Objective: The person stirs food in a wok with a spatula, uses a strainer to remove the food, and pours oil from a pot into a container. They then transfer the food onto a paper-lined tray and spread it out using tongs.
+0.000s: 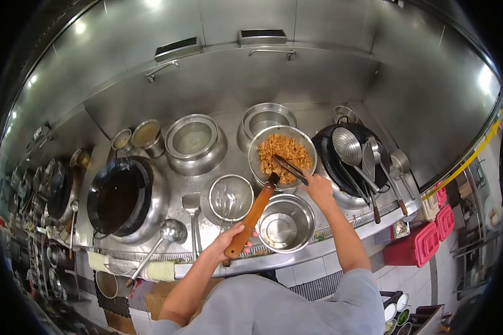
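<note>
A round metal strainer (254, 157) full of small orange-brown fried pieces (285, 149) rests over a pot at the centre right. My left hand (232, 241) is closed round its long wooden handle (250, 219). In my right hand (317, 187) are dark metal tongs (290, 169), their tips in the food. Just below the strainer stands an empty steel pot (285, 223). A second round sieve (231, 197) lies to its left.
On the left sits a large wok (120, 195) with dark liquid, near a ladle (172, 230) and a spatula (191, 202). Lidded pots (195, 144) stand behind. Another wok (332, 153) on the right holds a skimmer (346, 146) and ladles. Red bins (411, 245) stand lower right.
</note>
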Motion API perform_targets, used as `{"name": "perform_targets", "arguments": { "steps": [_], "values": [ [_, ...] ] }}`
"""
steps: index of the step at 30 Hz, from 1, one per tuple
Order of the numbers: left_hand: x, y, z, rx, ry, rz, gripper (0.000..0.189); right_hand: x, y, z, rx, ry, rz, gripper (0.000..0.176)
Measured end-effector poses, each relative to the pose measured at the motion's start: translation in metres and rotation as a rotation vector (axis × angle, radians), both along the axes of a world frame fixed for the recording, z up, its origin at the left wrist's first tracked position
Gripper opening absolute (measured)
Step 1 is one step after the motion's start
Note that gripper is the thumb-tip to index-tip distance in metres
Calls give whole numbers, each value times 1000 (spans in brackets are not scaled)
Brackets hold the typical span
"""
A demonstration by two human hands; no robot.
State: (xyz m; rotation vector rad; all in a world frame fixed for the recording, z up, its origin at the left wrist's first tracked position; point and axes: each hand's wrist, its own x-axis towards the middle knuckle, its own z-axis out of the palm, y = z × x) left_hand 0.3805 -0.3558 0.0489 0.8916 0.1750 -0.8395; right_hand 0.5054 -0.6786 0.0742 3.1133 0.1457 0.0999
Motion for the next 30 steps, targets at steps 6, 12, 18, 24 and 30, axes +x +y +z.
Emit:
{"name": "perform_targets", "arguments": {
  "steps": [6,12,18,24,30],
  "values": [
    [18,-11,1,-66,78,-30,43,-14,-23,48,151,-163,-54,71],
    [7,-16,22,-30,-163,-80,52,3,-36,78,242,-313,-73,66],
    [-16,-22,40,-13,-264,-56,55,71,-33,86,307,-434,-104,64],
    [-16,-31,45,11,-235,33,49,89,-30,97,380,-280,-87,62],
    [2,-31,44,-18,-207,54,45,83,-45,64,322,-169,-125,63]
  ]
}}
